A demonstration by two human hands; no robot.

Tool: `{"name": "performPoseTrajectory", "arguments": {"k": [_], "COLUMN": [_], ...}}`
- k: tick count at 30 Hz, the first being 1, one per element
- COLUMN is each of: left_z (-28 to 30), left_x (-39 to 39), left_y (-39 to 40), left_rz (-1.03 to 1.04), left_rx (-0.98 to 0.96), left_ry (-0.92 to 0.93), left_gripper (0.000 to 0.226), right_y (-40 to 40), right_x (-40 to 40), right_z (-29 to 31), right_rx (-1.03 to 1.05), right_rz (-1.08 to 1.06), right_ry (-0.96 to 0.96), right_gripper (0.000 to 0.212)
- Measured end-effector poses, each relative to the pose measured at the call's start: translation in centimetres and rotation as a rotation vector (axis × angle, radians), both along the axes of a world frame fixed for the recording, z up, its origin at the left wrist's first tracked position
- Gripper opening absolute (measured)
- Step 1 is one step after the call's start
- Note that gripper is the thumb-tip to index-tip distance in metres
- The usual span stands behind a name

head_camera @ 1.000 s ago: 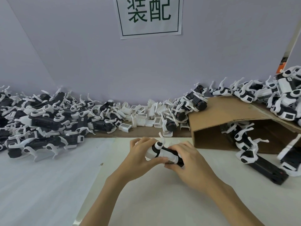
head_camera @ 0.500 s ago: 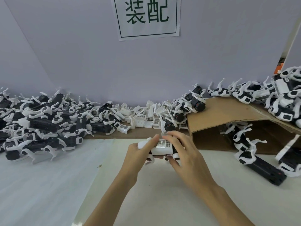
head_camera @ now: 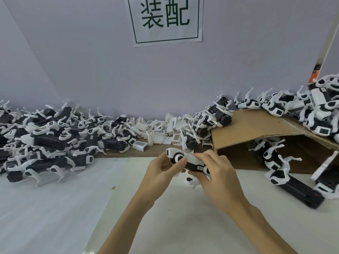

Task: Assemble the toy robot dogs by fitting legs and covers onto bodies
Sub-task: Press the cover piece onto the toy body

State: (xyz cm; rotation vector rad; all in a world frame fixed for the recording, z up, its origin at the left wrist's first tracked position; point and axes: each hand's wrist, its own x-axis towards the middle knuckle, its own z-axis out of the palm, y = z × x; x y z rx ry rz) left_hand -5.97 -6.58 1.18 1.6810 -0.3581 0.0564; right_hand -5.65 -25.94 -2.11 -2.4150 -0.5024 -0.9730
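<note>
Toy robot dog (head_camera: 185,160) gripped between left hand (head_camera: 161,168) and right hand (head_camera: 218,173).

Paper sign (head_camera: 165,19) on lilac wall (head_camera: 82,61); cardboard box (head_camera: 256,129) on white table (head_camera: 55,208).

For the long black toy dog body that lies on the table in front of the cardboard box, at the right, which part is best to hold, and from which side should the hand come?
Take the long black toy dog body across its bare, straight rear half, coming from above. That end lies flat on the white table with no legs in the way; the other end carries white legs and leans into the brown cardboard box, so a grip there would probably be awkward.
</note>
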Motion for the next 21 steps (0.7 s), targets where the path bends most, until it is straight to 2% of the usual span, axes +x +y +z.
{"name": "performPoseTrajectory", "arguments": {"k": [2, 3, 6, 7, 8, 11, 13, 15, 18, 21], "left_z": [0.0, -0.1, -0.3, -0.3, -0.2, 0.1, 0.0, -0.1, -0.5, -0.9], "left_x": [0.2, 0.4, 1.0, 1.1, 1.2, 1.4, 1.3, 1.3, 1.1, 1.0], "left_y": [0.6, 0.9, 2.6, 3.2, 3.8, 4.9, 4.9, 4.2, 2.9, 2.2], "left_rz": [-0.026, -0.056, -0.187, -0.245, -0.291, -0.246, -0.130, -0.051, 0.045, 0.078], "left_rx": [0.019, 0.052, 0.141, 0.172, 0.217, 0.356, 0.344, 0.303, 0.361, 0.393], "left_ry": [0.024, 0.018, -0.042, -0.064, -0.079, -0.122, -0.140, -0.114, -0.169, -0.230], "left_gripper": [0.023, 0.022, 0.036, 0.043, 0.050, 0.065, 0.068, 0.059, 0.039, 0.034], "right_y": [0.1, 0.0, -0.5, -0.7, -0.9, -1.0, -0.9, -0.6, -0.1, 0.4], "right_x": [-0.2, -0.3, -0.9, -0.9, -0.9, -0.7, -0.8, -0.8, -1.0, -1.3], "right_z": [0.1, 0.1, 0.9, 1.1, 1.3, 0.9, 0.6, 0.4, 0.2, 0.0], "right_rx": [0.014, 0.077, 0.508, 0.620, 0.629, 0.543, 0.535, 0.450, 0.310, 0.387], "right_rz": [0.019, 0.098, 0.510, 0.592, 0.615, 0.495, 0.400, 0.345, 0.304, 0.345], "right_ry": [0.066, 0.164, 0.691, 0.795, 0.823, 0.655, 0.506, 0.397, 0.326, 0.382], "right_gripper": [0.048, 0.047, 0.046, 0.044, 0.041, 0.023, 0.024, 0.034, 0.040, 0.041]}}
